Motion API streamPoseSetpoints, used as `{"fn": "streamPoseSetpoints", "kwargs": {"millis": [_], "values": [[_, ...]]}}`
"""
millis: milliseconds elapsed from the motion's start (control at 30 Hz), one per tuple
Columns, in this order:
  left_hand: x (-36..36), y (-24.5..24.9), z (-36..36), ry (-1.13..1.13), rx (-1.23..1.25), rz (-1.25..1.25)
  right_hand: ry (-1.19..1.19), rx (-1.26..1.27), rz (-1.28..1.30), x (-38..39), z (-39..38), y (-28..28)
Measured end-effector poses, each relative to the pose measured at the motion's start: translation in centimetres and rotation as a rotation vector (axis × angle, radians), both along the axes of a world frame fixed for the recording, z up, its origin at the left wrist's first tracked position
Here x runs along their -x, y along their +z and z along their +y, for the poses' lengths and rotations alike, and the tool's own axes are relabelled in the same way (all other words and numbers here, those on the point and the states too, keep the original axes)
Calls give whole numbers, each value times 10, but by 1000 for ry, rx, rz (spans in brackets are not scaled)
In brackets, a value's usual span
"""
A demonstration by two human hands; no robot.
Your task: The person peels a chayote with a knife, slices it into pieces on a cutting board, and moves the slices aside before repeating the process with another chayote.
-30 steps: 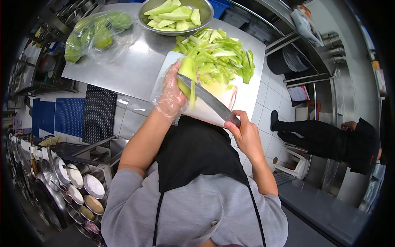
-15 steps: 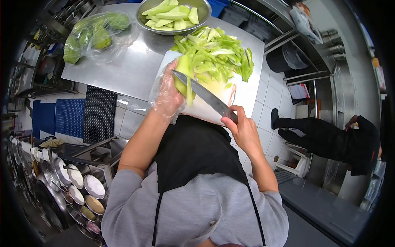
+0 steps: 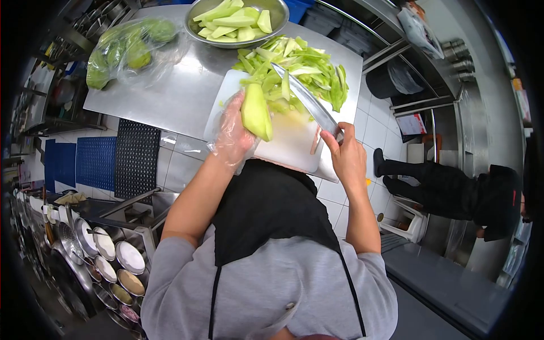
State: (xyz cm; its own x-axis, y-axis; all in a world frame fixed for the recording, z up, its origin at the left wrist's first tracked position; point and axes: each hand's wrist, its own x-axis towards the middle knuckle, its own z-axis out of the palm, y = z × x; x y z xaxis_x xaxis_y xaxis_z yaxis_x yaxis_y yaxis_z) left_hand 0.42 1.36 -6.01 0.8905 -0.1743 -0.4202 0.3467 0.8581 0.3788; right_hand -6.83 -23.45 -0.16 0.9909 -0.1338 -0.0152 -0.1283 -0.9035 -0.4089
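Observation:
My left hand (image 3: 231, 133), in a clear plastic glove, holds a peeled pale-green mango (image 3: 255, 111) above the near part of a white cutting board (image 3: 288, 143). My right hand (image 3: 347, 157) grips the handle of a large knife (image 3: 304, 97). Its blade points away from me over a pile of green peel strips (image 3: 300, 67) heaped on the far half of the board, and a strip clings to the blade.
A steel bowl (image 3: 237, 20) of peeled mango pieces stands at the back of the steel table (image 3: 170, 90). A plastic bag of green mangoes (image 3: 127, 48) lies at the back left. Round tins of spices (image 3: 107, 255) are lower left. Another person (image 3: 453, 192) in black crouches at right.
The knife has left the mango and swung right and away, over the peel pile. My left hand has turned the mango, and the cut strip came off it.

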Motion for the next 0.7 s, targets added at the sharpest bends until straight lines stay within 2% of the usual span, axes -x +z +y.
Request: {"fn": "streamPoseSetpoints", "kwargs": {"millis": [67, 167, 300, 400, 600, 700], "values": [[-7, -3, -2, 81, -3, -1, -4, -120, 35, 6, 1, 3], [-13, -3, -5, 144, -55, 27, 42, -438, 212, 21, 5, 1], [-20, 7, -8, 229, -73, 75, 109, -621, 358, 42, 14, -4], [-23, 3, -5, 233, -13, 24, 42, -704, 454, 41, 11, -3], [-19, 11, -7, 215, -18, -16, -54, -518, 282, 33, 0, -13], [-18, 20, -8, 216, -3, 52, -54, -769, 510, 35, 5, 11]]}}
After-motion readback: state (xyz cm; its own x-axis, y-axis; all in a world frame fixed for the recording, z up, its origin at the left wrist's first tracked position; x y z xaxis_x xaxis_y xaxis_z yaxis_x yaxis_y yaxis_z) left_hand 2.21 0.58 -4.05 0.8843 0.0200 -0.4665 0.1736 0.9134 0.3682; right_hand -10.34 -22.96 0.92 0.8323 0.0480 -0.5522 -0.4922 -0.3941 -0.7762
